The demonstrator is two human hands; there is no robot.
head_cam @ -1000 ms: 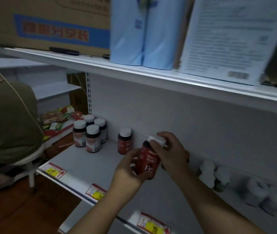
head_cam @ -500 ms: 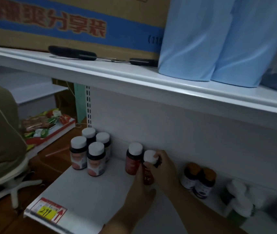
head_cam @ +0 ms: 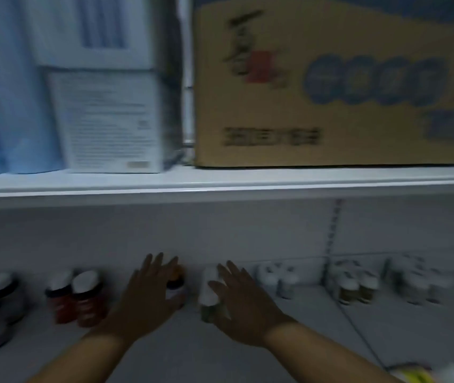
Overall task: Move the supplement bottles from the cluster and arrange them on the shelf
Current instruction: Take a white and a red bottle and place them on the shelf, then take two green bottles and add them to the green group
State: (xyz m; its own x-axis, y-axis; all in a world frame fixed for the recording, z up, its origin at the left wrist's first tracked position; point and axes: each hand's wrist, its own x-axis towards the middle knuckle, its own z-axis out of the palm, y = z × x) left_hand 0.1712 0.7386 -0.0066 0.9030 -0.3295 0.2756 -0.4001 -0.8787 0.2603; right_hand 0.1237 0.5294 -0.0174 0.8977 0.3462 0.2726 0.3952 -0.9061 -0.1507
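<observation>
Both hands reach into the shelf, fingers spread. The left hand covers an orange-capped bottle; the right hand lies against a white-capped bottle; blur hides whether either grips. Two red bottles stand left, pale bottles right. A carton sits overhead.

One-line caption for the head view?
Left hand reaches an orange-capped bottle; right hand reaches a white-capped bottle.

A shop: stocked white shelves, boxed goods.
</observation>
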